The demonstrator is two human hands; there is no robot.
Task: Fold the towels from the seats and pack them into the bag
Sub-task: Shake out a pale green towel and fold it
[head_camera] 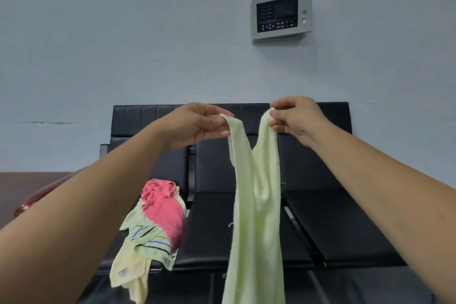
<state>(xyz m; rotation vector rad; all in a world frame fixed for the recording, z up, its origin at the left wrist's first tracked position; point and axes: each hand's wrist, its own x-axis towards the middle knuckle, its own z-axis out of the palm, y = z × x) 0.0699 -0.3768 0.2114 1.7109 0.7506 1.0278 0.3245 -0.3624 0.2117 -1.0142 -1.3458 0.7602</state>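
Both arms reach forward at chest height in front of a row of black padded seats (333, 224) set against a pale wall. The left hand (197, 126) pinches one top corner of a pale green towel (256, 205) between thumb and fingers, and the right hand (296, 116) pinches the other top corner, fingers curled round the cloth. The two corners are held near each other, so the towel sags in a narrow V between them and then hangs down in one long, loosely gathered drop past the front edge of the middle seat and out of the bottom of the view. On the left seat lies a heap of other towels: a pink towel (165, 212) on top, a green striped towel (150, 242) under it, and a pale yellow towel (128, 274) trailing over the seat's front edge; how many pieces the heap really holds is hard to tell. A grey control panel (281, 15) with a dark screen is mounted on the wall above the seats. At the far left stands a reddish-brown wooden piece of furniture (27, 205).
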